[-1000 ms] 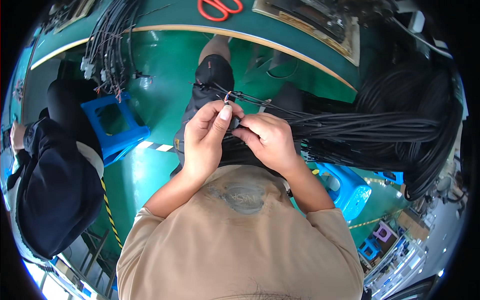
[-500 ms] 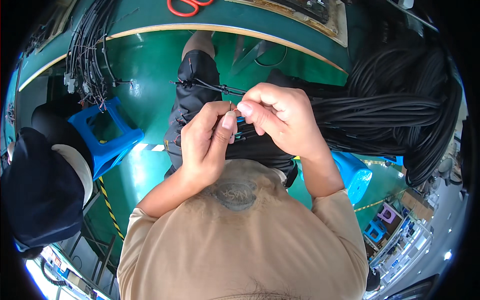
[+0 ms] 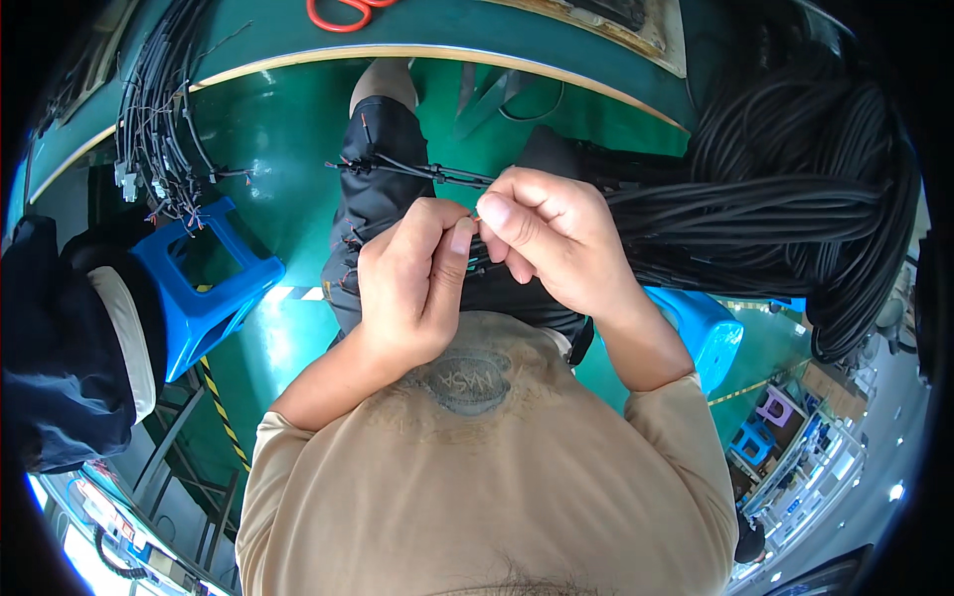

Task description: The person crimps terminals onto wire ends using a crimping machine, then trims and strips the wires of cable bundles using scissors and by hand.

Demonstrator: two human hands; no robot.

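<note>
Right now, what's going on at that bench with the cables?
A seated person pinches something small, too small to identify, between the fingertips of the left hand and right hand, held close together over the lap. A thick bundle of black cables runs in from the right across the knees, and one thin black wire sticks out leftward behind the hands. A blue plastic stool stands at left, and orange-handled scissors lie on the green bench.

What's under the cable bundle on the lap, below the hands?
Under the cable bundle lies the dark trouser leg, with a blue stool below at right. The left hand and right hand cover the bundle's near end.
</note>
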